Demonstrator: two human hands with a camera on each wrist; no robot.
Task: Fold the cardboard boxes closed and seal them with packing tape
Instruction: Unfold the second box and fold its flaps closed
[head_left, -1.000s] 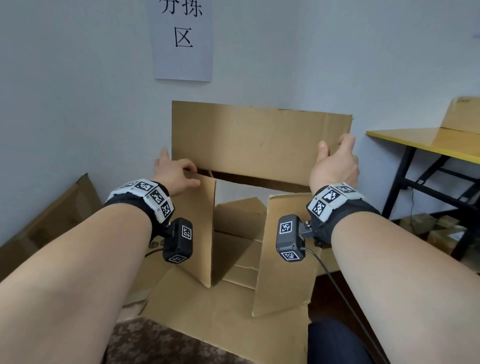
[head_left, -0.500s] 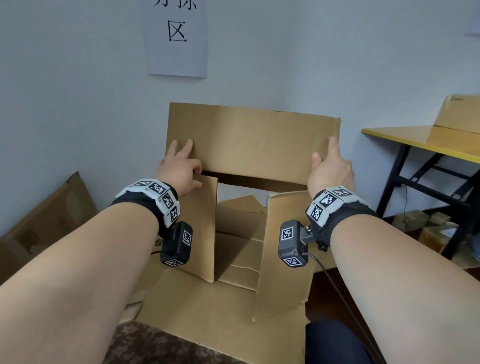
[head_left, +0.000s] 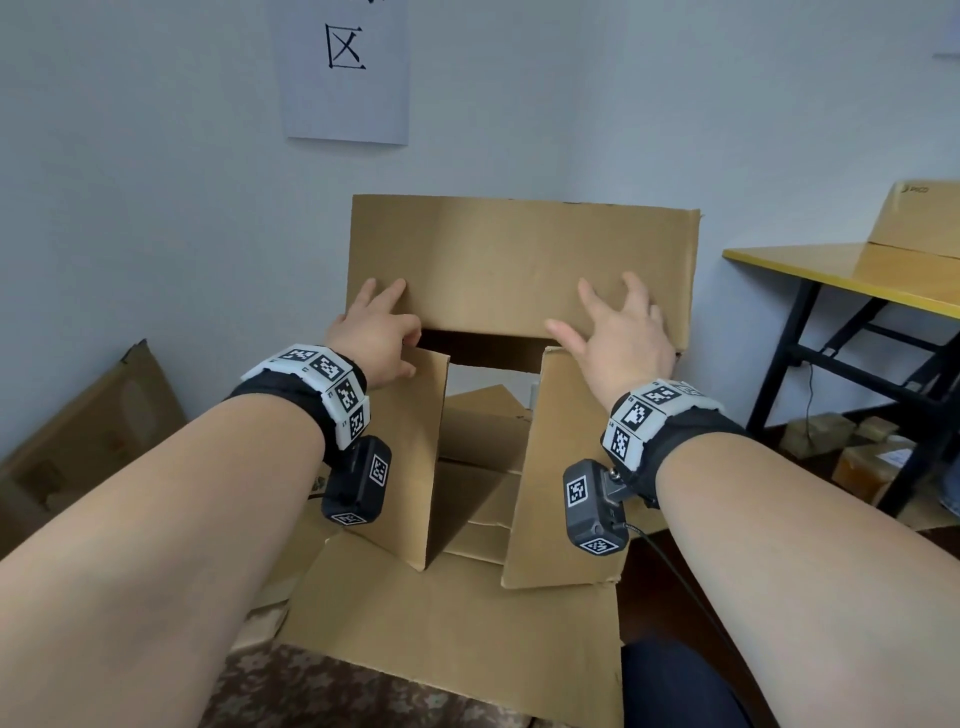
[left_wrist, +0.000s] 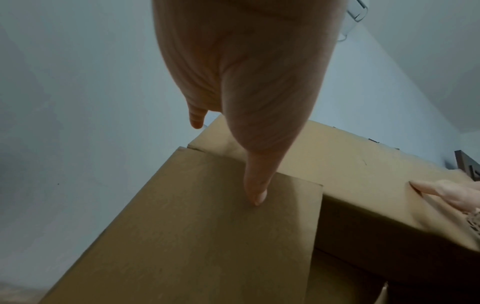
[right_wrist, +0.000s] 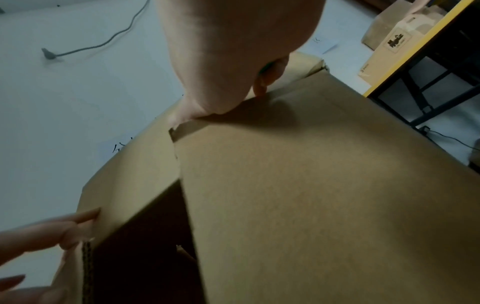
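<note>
both hands slid inward, left hand (head_left: 376, 332) and right hand (head_left: 621, 332) (fingers spread wide) pressing far flap (head_left: 519, 254)

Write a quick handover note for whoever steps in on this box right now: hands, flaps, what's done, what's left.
Left hand: open, fingers on the far flap, thumb on the left flap.
Right hand: open, fingers spread on the far flap.
Box: open; both side flaps partly folded in, right flap too; far flap upright; near flap lying open toward you.
Done: nothing closed or taped.
Left: press side flaps down, fold far and near flaps over, tape the seam. No tape in view.
</note>
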